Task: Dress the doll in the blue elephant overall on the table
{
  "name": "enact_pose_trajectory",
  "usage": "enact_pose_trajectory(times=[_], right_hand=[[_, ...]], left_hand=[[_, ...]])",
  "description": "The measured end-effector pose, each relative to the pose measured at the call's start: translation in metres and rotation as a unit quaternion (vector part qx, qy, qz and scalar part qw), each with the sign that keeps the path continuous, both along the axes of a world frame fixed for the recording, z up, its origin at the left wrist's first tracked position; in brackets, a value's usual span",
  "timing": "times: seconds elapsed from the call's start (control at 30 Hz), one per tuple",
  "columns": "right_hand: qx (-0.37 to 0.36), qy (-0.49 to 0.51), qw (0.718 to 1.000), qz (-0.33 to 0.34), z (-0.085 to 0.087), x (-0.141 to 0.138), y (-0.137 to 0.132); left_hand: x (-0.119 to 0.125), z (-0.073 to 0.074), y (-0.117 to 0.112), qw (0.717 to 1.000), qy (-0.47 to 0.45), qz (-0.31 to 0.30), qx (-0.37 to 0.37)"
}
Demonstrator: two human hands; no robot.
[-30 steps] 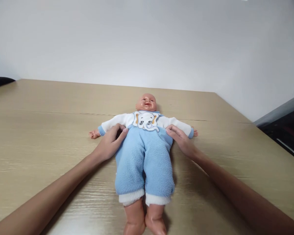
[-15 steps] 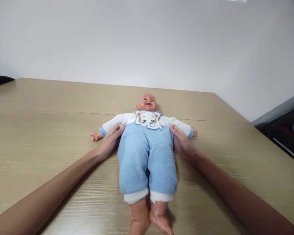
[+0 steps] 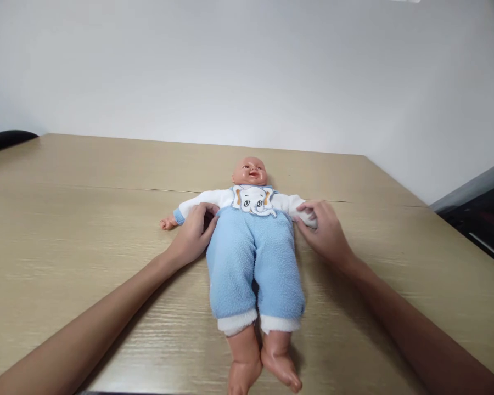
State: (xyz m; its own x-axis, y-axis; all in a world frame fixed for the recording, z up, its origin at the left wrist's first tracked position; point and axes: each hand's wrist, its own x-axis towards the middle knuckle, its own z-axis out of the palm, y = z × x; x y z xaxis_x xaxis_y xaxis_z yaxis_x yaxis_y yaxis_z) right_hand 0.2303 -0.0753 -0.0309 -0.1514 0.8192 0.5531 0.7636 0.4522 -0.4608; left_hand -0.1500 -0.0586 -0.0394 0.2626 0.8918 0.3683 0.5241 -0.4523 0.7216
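A baby doll [image 3: 251, 171] lies on its back, head away from me and bare feet toward me. It wears a fleece outfit [image 3: 234, 263] with blue trousers, white sleeves and an elephant bib [image 3: 253, 201]. My left hand [image 3: 194, 233] is at the doll's waist on the left, fingers and thumb bent together on the side of the outfit. On the other side, my right hand [image 3: 326, 230] has its fingers and thumb around the white sleeve [image 3: 308, 217]. That hand hides the doll's hand and blue cuff there.
The doll lies on a light wooden table [image 3: 107, 219] with a thin seam across it. Behind rises a pale wall [image 3: 230, 71]. A dark curved object [image 3: 8, 140] shows at the far left, and dark things [image 3: 486, 219] stand beyond the right edge.
My right hand has left the trouser side and moved outward onto the sleeve. My left hand's fingers have come up from beneath and curled at the waist. The view has shifted slightly.
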Motion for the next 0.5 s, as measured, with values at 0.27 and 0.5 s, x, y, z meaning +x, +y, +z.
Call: enact_pose_trajectory(times=[0.27,0.5], right_hand=[[-0.042,-0.124,0.990,0.058,0.000,0.074,0.022],[-0.019,-0.071,0.997,0.034,0.012,0.084,0.015]], left_hand=[[0.030,0.053,-0.008,0.988,0.013,0.019,0.152],[0.111,0.079,0.024,0.976,0.106,-0.104,0.159]])
